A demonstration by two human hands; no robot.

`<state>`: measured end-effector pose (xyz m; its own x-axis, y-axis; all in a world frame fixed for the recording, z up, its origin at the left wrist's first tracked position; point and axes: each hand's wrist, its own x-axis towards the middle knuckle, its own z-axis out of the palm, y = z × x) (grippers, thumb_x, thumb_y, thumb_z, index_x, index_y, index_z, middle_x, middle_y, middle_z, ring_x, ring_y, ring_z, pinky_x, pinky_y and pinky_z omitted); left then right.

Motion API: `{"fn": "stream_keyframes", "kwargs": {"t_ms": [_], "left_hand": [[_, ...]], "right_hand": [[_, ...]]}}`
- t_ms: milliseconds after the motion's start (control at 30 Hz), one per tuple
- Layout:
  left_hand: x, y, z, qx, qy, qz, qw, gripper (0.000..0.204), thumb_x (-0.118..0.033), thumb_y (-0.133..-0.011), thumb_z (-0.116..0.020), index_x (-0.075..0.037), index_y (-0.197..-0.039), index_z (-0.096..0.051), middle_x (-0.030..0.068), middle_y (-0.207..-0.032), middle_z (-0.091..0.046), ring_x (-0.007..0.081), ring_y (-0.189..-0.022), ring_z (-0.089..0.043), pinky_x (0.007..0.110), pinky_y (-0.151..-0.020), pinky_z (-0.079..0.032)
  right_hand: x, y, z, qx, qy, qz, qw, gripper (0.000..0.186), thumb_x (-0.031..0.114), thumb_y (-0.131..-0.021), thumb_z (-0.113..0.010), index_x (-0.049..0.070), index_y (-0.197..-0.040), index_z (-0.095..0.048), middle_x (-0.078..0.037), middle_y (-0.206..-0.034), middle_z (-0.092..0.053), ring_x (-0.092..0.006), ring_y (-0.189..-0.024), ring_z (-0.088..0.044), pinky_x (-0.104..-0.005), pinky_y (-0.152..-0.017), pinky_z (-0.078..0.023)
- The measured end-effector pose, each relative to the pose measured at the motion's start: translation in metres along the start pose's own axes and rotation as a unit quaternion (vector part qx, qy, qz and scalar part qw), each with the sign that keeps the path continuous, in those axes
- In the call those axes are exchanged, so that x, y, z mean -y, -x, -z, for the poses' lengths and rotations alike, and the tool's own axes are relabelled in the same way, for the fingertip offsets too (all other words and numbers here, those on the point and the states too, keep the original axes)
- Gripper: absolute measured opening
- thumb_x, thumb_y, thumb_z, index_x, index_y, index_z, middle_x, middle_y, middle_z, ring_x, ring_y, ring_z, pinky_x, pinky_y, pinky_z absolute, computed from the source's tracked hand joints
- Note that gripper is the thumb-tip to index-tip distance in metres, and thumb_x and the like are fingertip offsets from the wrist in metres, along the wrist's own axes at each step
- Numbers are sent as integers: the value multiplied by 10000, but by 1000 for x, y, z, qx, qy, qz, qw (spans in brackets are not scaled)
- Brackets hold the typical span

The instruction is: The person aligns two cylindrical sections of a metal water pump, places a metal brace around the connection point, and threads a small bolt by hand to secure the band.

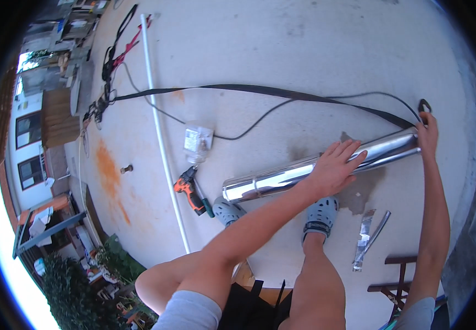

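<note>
The right hand [428,135] is hard to read: its fingers bend in at the right end of the tube [282,179], where the black strap [249,88] and the cable [265,120] also arrive, and I cannot tell which of these they grasp, if any. The left hand [337,168] covers part of the tube (a mirror-bright one), its fingers extended and resting on top, not clenched. The left clog [227,210] is partly hidden behind the tube's left end; the brown frame [397,286] is partly covered by the right forearm.

The tube lies aslant on the pale floor [304,44], toward its right edge. Dark damp patches [363,190] show beside it, and an orange stain [109,170] spreads near the floor's left edge. Beyond that edge stand a house [26,137] and plants [76,297], bent by the lens.

The strap crosses the white pole [159,126] and runs to a dark tangle [99,107] by the left edge. The drill [183,187] lies between pole and tube, just below a clear package [197,144]. Foil strips [361,239] lie near the right clog [321,213].
</note>
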<state>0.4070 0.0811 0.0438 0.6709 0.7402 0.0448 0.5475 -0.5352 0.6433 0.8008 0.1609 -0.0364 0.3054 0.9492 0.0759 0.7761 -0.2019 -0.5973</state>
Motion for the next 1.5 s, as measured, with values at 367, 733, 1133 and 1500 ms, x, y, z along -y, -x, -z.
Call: {"fn": "stream_keyframes", "kwargs": {"t_ms": [367,733,1133,1500], "left_hand": [[178,255,196,102,-222,381,892,812,-281,-783,-817,-91,-1470,-428,226,-1427,-465,416,-1271,-505,462,-1028,-473],[247,283,148,-219,-5,457,862,1108,-225,-615,-904,-20,-1513,-288,218,-1391,-472,376,-1298,-481,409,-1094,-423],[108,220,203,-114,189,240,945,1040,-194,-596,-913,-159,-1510,-418,127,-1403,-534,332,-1323,-504,451,-1145,-404],[85,197,169,-234,194,100,947,589,-530,-979,-485,-62,-1326,-573,149,-1383,-512,331,-1227,-546,422,-1009,-452]], "right_hand": [[-14,-7,15,206,113,21,972,428,46,-829,-558,-9,-1249,-619,-173,-1249,-599,-335,-1142,-594,-370,-985,-458],[132,37,-26,66,88,148,983,494,99,-890,-667,30,-1366,-554,-188,-1378,-531,-332,-1268,-530,-408,-1070,-424],[422,139,-116,509,-143,134,838,1207,329,-596,-907,92,-1572,-238,-216,-1528,-382,-377,-1393,-427,-456,-1154,-363],[371,225,-71,370,-276,29,887,972,267,-611,-879,28,-1411,-380,-159,-1297,-503,-275,-1246,-513,-415,-1064,-422]]}}
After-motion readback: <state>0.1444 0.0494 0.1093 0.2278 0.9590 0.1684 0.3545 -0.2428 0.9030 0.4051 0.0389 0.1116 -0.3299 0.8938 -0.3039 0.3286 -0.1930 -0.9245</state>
